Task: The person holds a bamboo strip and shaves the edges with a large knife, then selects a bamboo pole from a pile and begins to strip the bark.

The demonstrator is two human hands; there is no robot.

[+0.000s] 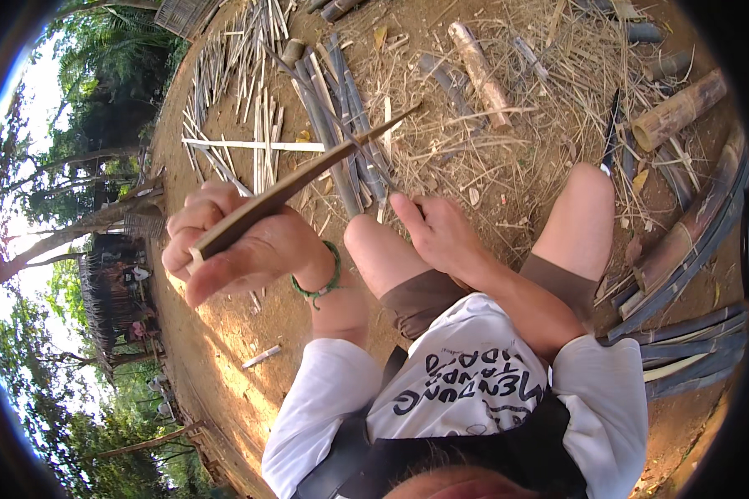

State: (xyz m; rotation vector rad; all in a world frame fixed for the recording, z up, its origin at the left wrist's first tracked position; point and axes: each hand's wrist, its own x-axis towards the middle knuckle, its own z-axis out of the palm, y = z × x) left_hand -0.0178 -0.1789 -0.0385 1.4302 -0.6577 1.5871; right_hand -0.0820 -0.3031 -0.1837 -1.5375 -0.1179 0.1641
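Observation:
My left hand (241, 241) is raised at the left, with its fingers wrapped round the near end of a long split bamboo piece (308, 170). That piece points up and to the right, tapering toward its far tip. A green cord bracelet (329, 279) circles my left wrist. My right hand (433, 233) hovers over the gap between my knees, its fingers curled and the thumb toward the left. What it holds, if anything, is hidden. A thin dark strip (379, 170) runs close to its thumb; I cannot tell whether they touch.
Split bamboo strips (262, 154) lie in a loose pile at the upper left. Bamboo poles (481, 75) and straw-like shavings (549, 133) cover the ground ahead. A dark blade (612, 133) is beside my right knee. Thick bamboo (682, 108) and dark strips (695, 349) lie at the right.

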